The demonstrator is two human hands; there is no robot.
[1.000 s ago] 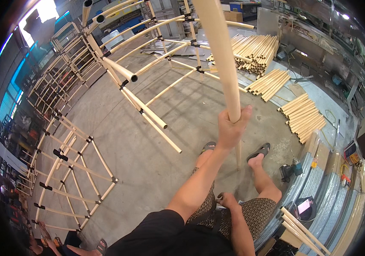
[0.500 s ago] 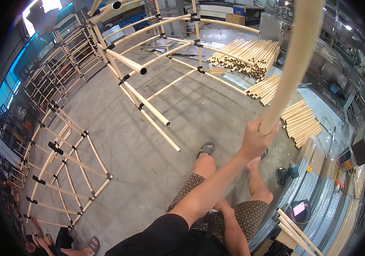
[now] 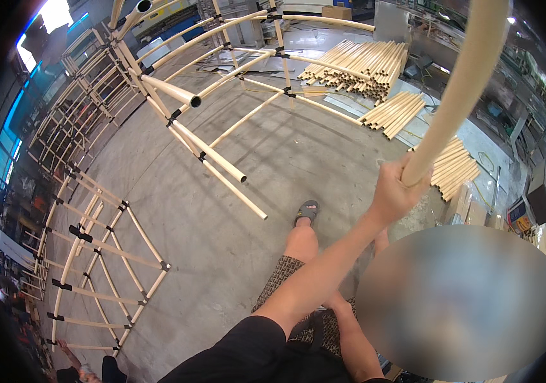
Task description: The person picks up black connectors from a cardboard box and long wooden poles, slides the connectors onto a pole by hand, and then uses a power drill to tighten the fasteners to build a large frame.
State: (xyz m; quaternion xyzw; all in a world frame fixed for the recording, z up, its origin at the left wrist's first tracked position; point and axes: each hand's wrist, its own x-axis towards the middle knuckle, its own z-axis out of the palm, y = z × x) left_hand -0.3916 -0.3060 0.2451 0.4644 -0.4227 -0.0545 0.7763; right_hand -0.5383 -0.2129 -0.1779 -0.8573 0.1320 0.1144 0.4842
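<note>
My left arm crosses in front of me to the right. At its end my left hand (image 3: 395, 191) is closed around the lower end of a long cream pipe (image 3: 455, 86), which stands steeply upward and leaves the top of the picture. My right hand (image 3: 335, 301) is low at my lap, behind the left forearm. Its fingers are hidden, so what it holds, if anything, does not show. Ahead to the left stands a large frame of cream pipes (image 3: 247, 120) with black joints, several pipe ends sticking out toward me.
A smaller pipe frame (image 3: 134, 217) stands at left, with a co-worker's hand (image 3: 63, 346) at its near end. Piles of cut pipes (image 3: 356, 67) lie at far right, with shorter stacks (image 3: 391, 115) nearer. A blurred oval (image 3: 461, 303) hides the lower right. Concrete floor (image 3: 324, 166) lies between.
My left hand and the pipe have shifted a little right and up. The view has turned slightly right. The blurred oval now covers the drill and long wrapped bundles that showed at lower right.
</note>
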